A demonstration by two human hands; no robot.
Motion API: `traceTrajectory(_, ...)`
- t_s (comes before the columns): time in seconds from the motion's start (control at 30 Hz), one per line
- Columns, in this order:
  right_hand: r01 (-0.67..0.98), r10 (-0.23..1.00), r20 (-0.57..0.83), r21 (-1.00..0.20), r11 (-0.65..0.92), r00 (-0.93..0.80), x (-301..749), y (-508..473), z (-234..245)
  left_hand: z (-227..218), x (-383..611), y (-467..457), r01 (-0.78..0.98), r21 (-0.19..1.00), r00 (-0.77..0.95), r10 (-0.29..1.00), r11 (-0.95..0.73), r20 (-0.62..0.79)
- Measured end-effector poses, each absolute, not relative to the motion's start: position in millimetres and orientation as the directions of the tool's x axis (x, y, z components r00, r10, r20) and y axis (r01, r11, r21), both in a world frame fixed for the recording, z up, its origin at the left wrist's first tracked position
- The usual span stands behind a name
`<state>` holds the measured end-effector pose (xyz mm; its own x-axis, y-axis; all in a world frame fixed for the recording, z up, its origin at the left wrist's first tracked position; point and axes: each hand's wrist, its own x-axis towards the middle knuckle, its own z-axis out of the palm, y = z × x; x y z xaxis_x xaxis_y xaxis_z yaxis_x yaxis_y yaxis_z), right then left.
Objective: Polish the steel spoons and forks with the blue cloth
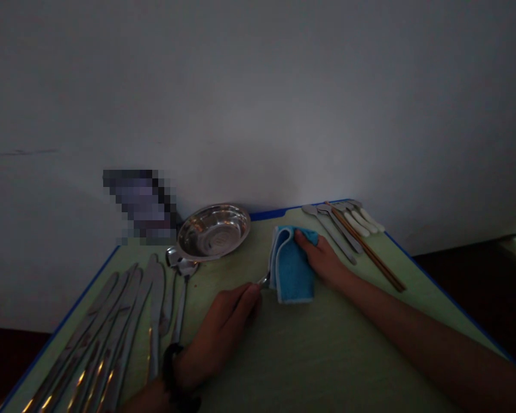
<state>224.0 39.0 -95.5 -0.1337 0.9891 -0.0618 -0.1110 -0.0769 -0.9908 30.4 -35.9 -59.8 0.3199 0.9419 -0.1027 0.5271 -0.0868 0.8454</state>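
I observe a slim, shiny metal utensil (pixel 264 280) held just above mid-table, its far end hidden inside a folded blue cloth with pale edging (pixel 296 284). The left hand (pixel 227 321), a black band at its wrist, grasps the utensil's near end; the right hand (pixel 324 258) pinches the cloth, thumb uppermost. The exposed metal lies between the hands, its long axis rising from the left fingers toward the right and away from the person; the left hand is nearer to it. Behind, toward the left, stands a round, shiny steel bowl (pixel 184 245), apart from the cloth. Long silver metal knives (pixel 112 332) flank the left forearm; brown, slender chopsticks (pixel 370 248) lie beyond the right hand. Green tabletop (pixel 292 355) shows between the forearms; its blue edging (pixel 445 292) bounds the right side, and a plain grey wall (pixel 258 103) closes the far side.
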Motion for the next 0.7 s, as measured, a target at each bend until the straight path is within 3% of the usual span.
traceTrajectory(0.17, -0.144, 0.952, -0.051, -0.985, -0.098, -0.303, 228.8, 39.5, -92.4, -58.4, 31.4, -35.3, 0.529, 0.845, 0.299, 0.950, -0.083, -0.094)
traceTrajectory(0.43, 0.093, 0.936, 0.151, -0.977, 0.189, -0.319, 232.3, 43.1, -87.8, -64.9, 27.2, -37.0, 0.579, 0.804, 0.363, 0.926, -0.135, -0.105)
traceTrajectory(0.7, 0.034, 0.957, 0.011, -0.999, 0.022, -0.291, 229.8, 40.4, -92.9, -63.6, 28.2, -38.0, 0.560, 0.824, 0.361, 0.921, -0.087, -0.148)
